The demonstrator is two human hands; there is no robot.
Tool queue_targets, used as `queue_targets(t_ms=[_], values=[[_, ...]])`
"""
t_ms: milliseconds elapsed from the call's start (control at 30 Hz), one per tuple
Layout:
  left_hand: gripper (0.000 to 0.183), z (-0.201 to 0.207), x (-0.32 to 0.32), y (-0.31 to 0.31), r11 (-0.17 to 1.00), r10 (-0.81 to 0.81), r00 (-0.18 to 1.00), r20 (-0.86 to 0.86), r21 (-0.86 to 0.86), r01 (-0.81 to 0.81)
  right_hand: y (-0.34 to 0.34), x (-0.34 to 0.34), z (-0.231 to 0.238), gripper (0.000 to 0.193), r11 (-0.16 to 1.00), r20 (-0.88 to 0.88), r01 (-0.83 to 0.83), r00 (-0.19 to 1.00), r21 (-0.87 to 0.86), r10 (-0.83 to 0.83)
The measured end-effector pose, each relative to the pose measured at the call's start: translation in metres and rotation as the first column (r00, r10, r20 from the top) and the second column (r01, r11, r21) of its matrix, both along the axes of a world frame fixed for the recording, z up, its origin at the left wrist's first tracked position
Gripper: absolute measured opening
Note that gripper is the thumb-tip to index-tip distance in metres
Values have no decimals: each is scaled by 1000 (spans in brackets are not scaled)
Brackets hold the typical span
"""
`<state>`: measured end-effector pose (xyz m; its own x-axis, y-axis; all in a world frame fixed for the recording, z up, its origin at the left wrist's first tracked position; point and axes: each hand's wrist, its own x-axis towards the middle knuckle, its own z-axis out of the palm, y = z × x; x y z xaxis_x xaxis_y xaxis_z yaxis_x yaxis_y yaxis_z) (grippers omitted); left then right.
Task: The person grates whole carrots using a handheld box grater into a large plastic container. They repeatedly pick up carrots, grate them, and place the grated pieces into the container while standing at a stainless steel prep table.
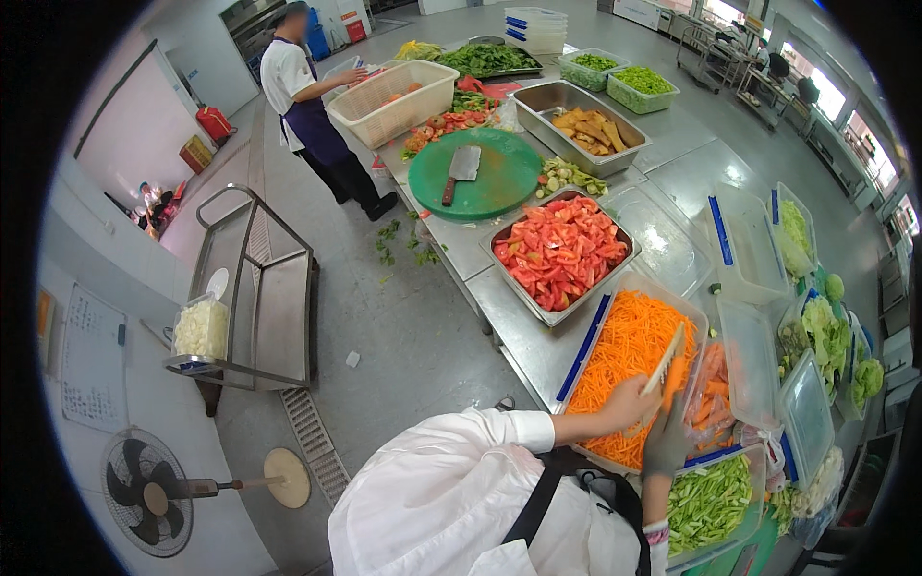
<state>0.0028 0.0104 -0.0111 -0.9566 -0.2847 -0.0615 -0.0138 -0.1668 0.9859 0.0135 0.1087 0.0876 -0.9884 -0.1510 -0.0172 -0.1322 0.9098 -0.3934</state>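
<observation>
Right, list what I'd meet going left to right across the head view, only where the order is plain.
Whiteboard → metal trolley → round green cutting board → shredded carrot → leafy lettuce.

table (711, 165): glossy metal | chopping board (506, 175): matt plastic | carrot tub (700, 324): smooth plastic | sleeve (531, 431): matt cloth

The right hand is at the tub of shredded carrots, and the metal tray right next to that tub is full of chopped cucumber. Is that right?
Not quite: the head view shows chopped tomatoes in that metal tray, not cucumber. The right hand is at the tub of shredded carrots.
</observation>
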Motion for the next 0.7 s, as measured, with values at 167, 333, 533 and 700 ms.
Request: queue_targets(t_ms=[167, 333, 533, 700], values=[[20, 5, -3, 2, 984, 12, 1000, -8, -178, -13, 10, -39, -36, 45, 997, -67, 0, 998, -83, -6], [19, 15, -6, -13, 993, -29, 992, 122, -112, 43, 23, -5, -49, 43, 984, -354, -177, 920, 9, 169], [17, -5, -11, 9, 975, -11, 1000, 4, -220, 11, 18, -64, -48, 40, 983, -4, 57, 998, -175, -58], [18, 18, -13, -14, 995, -10, 991, 134, -94, 23, 24, -6, -54, 40, 986, -343, -129, 926, 106, 158]])
